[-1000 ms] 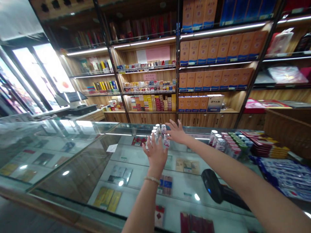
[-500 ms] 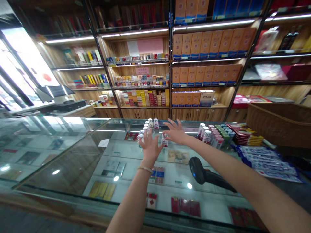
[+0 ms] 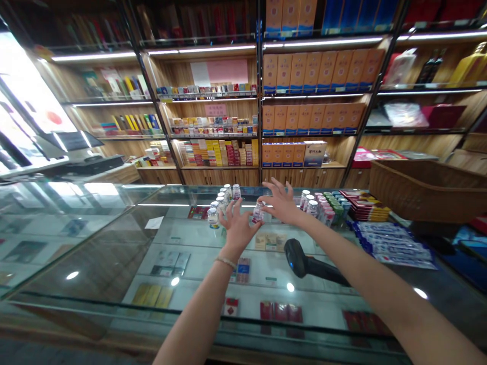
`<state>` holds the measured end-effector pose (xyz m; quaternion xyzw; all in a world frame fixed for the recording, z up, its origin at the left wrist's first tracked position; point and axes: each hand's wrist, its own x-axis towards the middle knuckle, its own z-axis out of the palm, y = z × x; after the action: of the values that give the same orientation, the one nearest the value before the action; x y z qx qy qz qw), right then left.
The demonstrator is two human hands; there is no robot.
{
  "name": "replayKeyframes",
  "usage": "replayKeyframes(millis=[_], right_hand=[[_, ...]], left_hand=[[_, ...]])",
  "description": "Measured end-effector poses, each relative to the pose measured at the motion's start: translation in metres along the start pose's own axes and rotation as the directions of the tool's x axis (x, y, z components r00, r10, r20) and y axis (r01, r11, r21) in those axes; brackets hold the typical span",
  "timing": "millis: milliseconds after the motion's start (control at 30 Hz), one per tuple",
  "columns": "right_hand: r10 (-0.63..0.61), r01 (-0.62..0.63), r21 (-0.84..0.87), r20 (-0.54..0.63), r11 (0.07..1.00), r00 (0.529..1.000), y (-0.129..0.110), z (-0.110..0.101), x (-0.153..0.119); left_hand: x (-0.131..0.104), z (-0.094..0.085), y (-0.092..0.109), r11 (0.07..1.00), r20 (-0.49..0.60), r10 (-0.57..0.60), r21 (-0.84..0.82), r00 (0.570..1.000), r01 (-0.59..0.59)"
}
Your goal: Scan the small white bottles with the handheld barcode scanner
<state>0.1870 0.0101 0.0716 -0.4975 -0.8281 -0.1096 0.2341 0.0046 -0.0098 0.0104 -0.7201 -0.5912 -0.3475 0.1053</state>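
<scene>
A small bottle [image 3: 258,213] with a whitish cap and a red-and-white label stands slightly tilted between my hands over the glass counter. My right hand [image 3: 283,204] pinches it from the right near the cap, other fingers raised and spread. The fingers of my left hand [image 3: 236,226] are apart, and its thumb reaches the bottle's lower part; whether it presses there I cannot tell. Just left of that hand, several similar small bottles [image 3: 213,218] stand in a line running away from me. More capped bottles [image 3: 312,208] stand beyond my right wrist.
A black barcode scanner [image 3: 300,259] lies on the glass counter [image 3: 167,230] below my right forearm. To the right are blue-and-white packets [image 3: 391,244], stacked red-and-yellow packs [image 3: 365,205] and a brown basket [image 3: 422,195]. Stocked shelves [image 3: 312,94] fill the back wall.
The view has shifted, so the counter goods sit further left. My right hand still has the bottle, which now looks tilted. My left hand has moved right, away from the line of bottles.
</scene>
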Motion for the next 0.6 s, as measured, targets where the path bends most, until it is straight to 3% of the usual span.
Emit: replayKeyframes(millis=[267, 600], right_hand=[[0.09, -0.089, 0.022, -0.03, 0.996, 0.996, 0.009, -0.012, -0.031], [0.149, -0.145, 0.041, -0.154, 0.989, 0.977, 0.029, -0.034, -0.057]], left_hand=[[-0.004, -0.009, 0.031, 0.996, 0.056, 0.069, -0.064, 0.996, -0.066], [0.005, -0.011, 0.06, 0.98, 0.038, 0.182, -0.093, 0.983, -0.178]])
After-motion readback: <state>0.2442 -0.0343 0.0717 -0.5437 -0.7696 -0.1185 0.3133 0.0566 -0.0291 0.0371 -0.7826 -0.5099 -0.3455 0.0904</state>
